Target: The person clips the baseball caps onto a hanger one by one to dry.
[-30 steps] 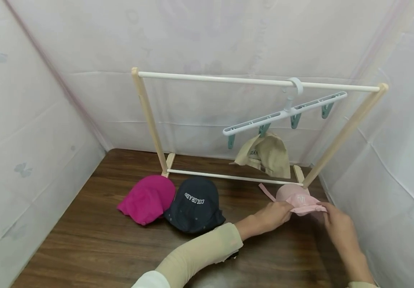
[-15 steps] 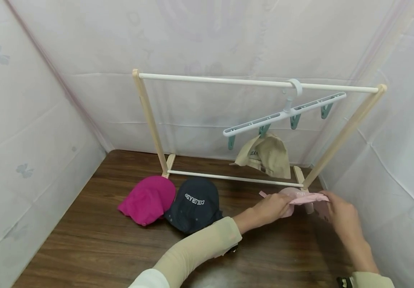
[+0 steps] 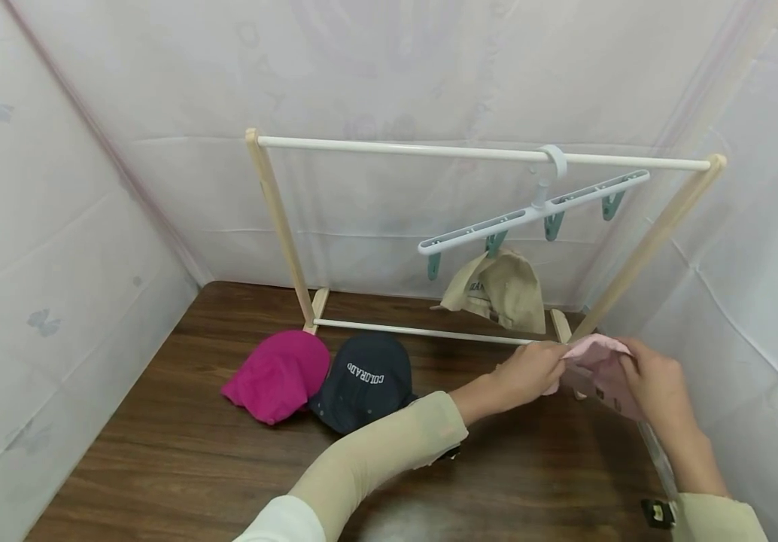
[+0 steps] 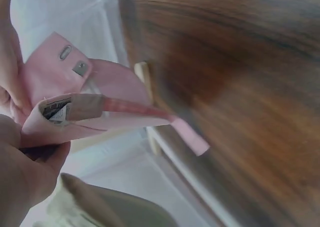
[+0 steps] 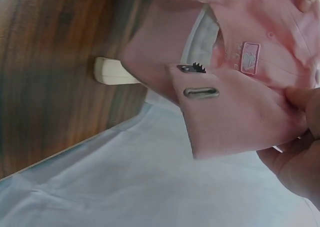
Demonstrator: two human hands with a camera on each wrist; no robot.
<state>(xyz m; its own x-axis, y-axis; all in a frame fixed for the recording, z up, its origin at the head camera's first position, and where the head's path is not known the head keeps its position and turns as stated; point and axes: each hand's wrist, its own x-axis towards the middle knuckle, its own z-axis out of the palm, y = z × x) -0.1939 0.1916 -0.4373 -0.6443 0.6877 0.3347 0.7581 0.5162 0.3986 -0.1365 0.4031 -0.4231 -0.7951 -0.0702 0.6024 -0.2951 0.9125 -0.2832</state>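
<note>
Both hands hold a pink cap (image 3: 599, 369) above the right side of the table. My left hand (image 3: 524, 373) pinches its near edge on the left, while the fingers of my right hand (image 3: 663, 388) grip the other side. In the left wrist view the cap's strap (image 4: 190, 137) dangles loose, and a label (image 4: 57, 111) shows inside the band. The right wrist view shows a metal buckle (image 5: 201, 92) on the back flap, with the right thumb and fingers pinching the fabric. Much of the crown is hidden behind the left hand in the head view.
A pale hanger (image 3: 531, 214) with several green clips hangs from the white rail (image 3: 396, 148) of a wooden stand. One clip holds a beige cap (image 3: 514, 290). On the table (image 3: 179, 452) lie a magenta cap (image 3: 281, 373) and a dark COLORADO cap (image 3: 365, 391). White sheeting (image 3: 755, 301) encloses the sides.
Both hands have lifted the pink cap up and slightly right. It has turned, so its white front lettering no longer shows in the head view. The other caps and hanger stay put.
</note>
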